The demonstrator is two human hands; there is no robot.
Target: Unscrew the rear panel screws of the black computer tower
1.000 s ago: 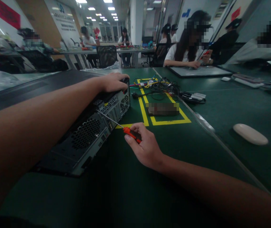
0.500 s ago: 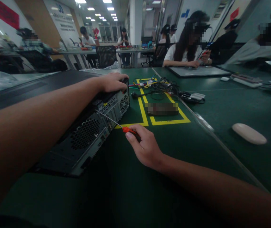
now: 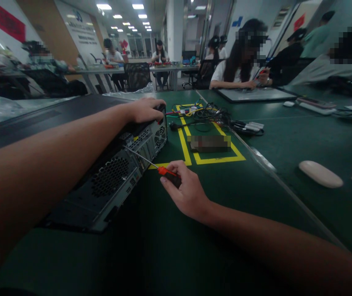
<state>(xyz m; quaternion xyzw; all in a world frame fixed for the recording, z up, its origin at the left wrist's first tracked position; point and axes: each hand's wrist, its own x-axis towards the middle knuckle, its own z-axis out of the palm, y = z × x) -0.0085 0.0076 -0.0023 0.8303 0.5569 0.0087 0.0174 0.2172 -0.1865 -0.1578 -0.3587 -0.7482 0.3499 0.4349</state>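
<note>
A black desktop computer case lies on its side, its grey rear panel with vents and slots turned toward me. My left hand grips the case's far top corner, fingers over the edge and thumb down against the rear panel. In my right hand is a screwdriver with an orange and black handle. Its long thin shaft reaches up and left to the rear panel near the slot covers. Whether the tip sits in a screw is too small to tell.
Tangled cables lie beyond the case, near yellow tape on the green table. A blurred-out dark block sits inside the tape. To the right is a pale oval case. A person works across the table.
The screwdriver handle and my right hand have shifted slightly, with the thumb repositioned on the handle. The left hand stays on the case. The camera view has moved a little.
</note>
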